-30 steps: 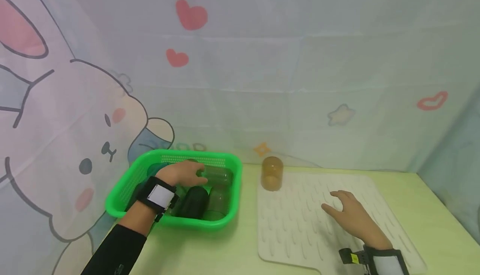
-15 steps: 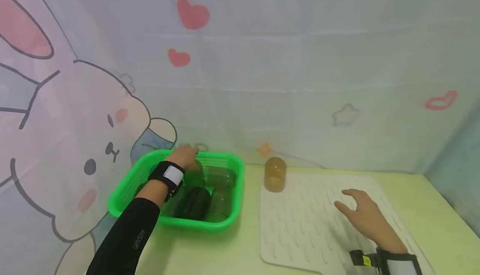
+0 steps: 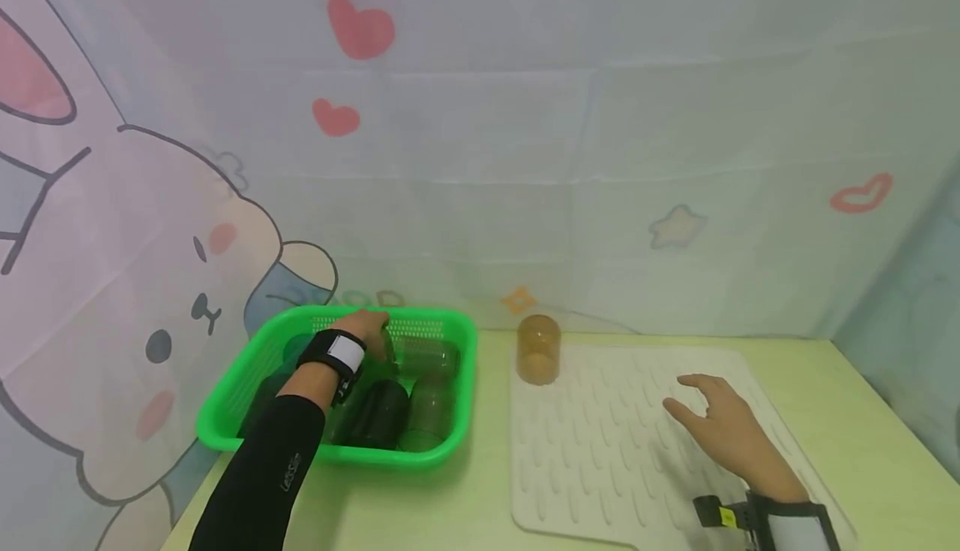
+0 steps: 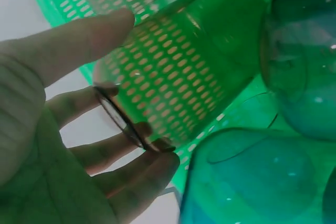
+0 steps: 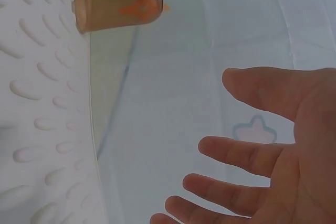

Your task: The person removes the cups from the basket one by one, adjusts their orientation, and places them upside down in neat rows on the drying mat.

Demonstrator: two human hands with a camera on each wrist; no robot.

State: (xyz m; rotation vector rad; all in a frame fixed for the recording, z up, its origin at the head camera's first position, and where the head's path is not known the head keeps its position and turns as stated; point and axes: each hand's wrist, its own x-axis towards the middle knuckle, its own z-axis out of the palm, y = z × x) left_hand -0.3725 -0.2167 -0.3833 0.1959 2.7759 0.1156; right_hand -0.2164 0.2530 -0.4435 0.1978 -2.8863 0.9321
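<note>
My left hand [image 3: 366, 328] reaches into the green perforated basket [image 3: 467, 384] near its far wall. In the left wrist view its thumb and fingers [image 4: 79, 40] curl round a clear glass cup [image 4: 173, 77], which is tilted against the basket's mesh. Several other cups lie in the basket, among them a dark one [image 3: 375, 413] and clear ones [image 3: 429, 405]. My right hand [image 3: 712, 426] hovers open over the white ridged mat [image 3: 600, 451], fingers spread [image 5: 247, 153], holding nothing. An amber cup [image 3: 538, 349] stands upside down on the mat's far left corner [image 5: 118, 2].
The basket and mat sit side by side on a pale yellow-green table [image 3: 480, 493]. A cloth backdrop [image 3: 525, 159] printed with a rabbit and hearts closes off the back and left. A bluish wall [image 3: 915, 351] stands at the right.
My left hand shifted from the basket's middle toward its far wall and now grips a clear cup there. The right hand stayed over the mat, barely moving.
</note>
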